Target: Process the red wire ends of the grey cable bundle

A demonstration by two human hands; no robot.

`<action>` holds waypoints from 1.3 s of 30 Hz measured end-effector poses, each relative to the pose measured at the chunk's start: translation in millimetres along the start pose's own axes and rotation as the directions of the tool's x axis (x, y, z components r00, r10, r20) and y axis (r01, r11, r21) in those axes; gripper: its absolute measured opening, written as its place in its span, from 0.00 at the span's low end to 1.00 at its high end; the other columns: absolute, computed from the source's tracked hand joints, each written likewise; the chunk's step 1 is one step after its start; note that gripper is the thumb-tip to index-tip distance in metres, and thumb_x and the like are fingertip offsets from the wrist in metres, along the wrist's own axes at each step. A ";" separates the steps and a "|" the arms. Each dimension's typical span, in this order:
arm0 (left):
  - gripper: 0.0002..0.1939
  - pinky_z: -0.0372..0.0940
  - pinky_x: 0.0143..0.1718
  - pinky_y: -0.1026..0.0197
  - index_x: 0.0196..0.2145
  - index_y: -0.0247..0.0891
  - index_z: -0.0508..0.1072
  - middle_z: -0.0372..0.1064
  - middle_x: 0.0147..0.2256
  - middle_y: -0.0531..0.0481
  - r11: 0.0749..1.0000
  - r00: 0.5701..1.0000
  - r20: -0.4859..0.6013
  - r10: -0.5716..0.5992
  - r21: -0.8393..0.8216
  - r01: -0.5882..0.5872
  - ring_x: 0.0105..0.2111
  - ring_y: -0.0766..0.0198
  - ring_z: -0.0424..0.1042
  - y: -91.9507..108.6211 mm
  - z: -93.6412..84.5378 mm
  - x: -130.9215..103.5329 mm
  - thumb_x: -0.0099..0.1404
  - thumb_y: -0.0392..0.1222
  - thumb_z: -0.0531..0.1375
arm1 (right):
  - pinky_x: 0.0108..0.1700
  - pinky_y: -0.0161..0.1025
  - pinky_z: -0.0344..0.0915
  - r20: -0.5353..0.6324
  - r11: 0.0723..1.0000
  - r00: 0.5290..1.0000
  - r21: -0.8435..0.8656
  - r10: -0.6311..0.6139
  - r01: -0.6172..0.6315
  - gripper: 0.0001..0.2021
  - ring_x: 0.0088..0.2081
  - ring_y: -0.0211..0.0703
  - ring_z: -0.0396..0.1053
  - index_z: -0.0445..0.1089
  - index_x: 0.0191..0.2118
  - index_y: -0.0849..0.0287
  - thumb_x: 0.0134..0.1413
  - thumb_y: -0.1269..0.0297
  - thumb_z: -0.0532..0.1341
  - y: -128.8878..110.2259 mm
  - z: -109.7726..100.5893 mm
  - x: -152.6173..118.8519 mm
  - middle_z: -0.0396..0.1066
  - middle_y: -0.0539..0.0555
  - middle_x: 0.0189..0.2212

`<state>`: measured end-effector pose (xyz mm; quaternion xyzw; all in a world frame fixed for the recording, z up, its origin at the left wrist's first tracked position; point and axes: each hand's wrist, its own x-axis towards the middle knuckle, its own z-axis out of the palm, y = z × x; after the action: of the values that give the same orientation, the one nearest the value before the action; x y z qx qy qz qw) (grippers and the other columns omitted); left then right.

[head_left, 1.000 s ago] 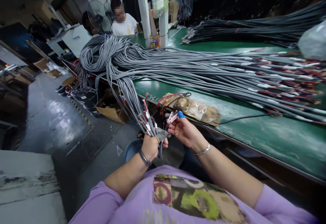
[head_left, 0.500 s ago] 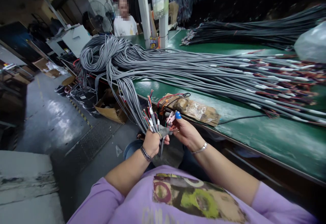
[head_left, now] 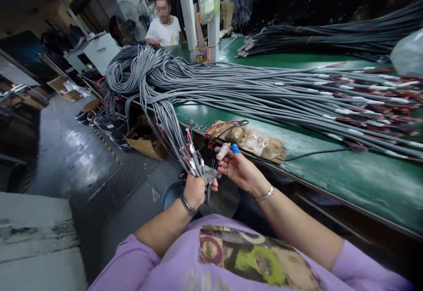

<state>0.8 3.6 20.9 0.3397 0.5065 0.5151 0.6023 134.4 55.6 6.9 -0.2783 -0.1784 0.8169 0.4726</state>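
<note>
Green bench (head_left: 346,174), cables (head_left: 167,121) near open carton (head_left: 142,148)

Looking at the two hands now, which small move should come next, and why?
Probably the right hand should gently separate the thin coloured wires at its fingertips. The left hand already grips the grey cables, and these wires lie close together between the hands, within the right fingers' easy reach.
</note>
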 end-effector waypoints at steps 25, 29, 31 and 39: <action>0.16 0.58 0.14 0.69 0.19 0.33 0.68 0.62 0.13 0.55 0.997 0.999 -0.036 0.003 -0.071 -0.006 0.13 0.72 0.61 0.0 9.6 18.8 0.46 0.49 0.67 | 0.28 0.32 0.63 -0.038 0.983 0.984 -0.058 -0.177 0.174 0.18 0.24 0.33 0.63 0.71 0.24 0.61 0.43 0.48 0.67 7.7 -1.9 11.5 0.68 0.49 0.21; 0.16 0.58 0.14 0.69 0.20 0.33 0.68 0.63 0.13 0.55 0.997 0.999 -0.036 -0.001 -0.071 -0.002 0.13 0.72 0.61 -1.2 9.1 18.4 0.46 0.49 0.67 | 0.27 0.32 0.63 -0.034 0.982 0.983 -0.057 -0.180 0.178 0.19 0.24 0.33 0.63 0.71 0.25 0.62 0.43 0.48 0.66 9.6 -2.5 11.4 0.69 0.50 0.22; 0.16 0.58 0.14 0.69 0.20 0.33 0.68 0.63 0.13 0.55 0.997 1.000 -0.026 0.004 -0.077 -0.006 0.13 0.72 0.61 -1.3 8.3 17.3 0.46 0.48 0.67 | 0.27 0.33 0.63 -0.013 0.987 0.988 -0.042 -0.157 0.156 0.19 0.24 0.34 0.64 0.71 0.26 0.61 0.45 0.46 0.65 9.3 -1.8 10.0 0.69 0.50 0.22; 0.15 0.60 0.15 0.68 0.19 0.33 0.68 0.65 0.15 0.53 0.998 1.000 -0.018 0.004 -0.066 -0.005 0.14 0.71 0.62 -3.3 0.5 5.3 0.47 0.47 0.66 | 0.28 0.34 0.66 -0.012 0.998 0.998 0.012 -0.058 0.059 0.19 0.25 0.36 0.66 0.72 0.29 0.59 0.48 0.45 0.62 2.8 -1.9 5.3 0.71 0.51 0.26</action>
<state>2.0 8.1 16.6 0.3161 0.4937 0.5360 0.6074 131.6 58.9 2.3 -0.2747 -0.1789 0.8022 0.4990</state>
